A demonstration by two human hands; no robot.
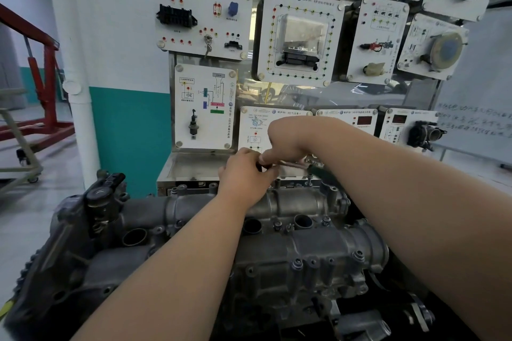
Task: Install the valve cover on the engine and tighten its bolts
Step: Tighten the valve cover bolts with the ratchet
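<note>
Valve cover (304, 243): where is it at this point? (visitor)

Seated on top of the engine (83, 243), lying flat as far as I can see from here. It is not in anyone's hands. (observer)

Hands? (visitor)

Both are at the far edge of the cover, close together. The left hand (245, 171) has its fingers curled and pinches the near end of a wrench (291, 165). The right hand (288, 141) is closed over the wrench's metal bar, with 1 digit stretched along it toward the left hand. The green handle (325, 176) runs off under the right forearm. The working tip is hidden by the left hand, so I cannot tell which bolt it is on. (observer)

Bolts so far? (visitor)

Near edge: bolts (297, 263) are in their holes and look down. Far edge: at least 2 fasteners (309, 178) stand up proud of the cover just beside the hands. I judge these not yet run home, though tightness cannot be read by eye. (observer)

Progress entry? (visitor)

Placement of the cover: done. Tightening: under way along the far row. Left, by my estimate: the far bolts, then a check round all of them. (observer)
</note>
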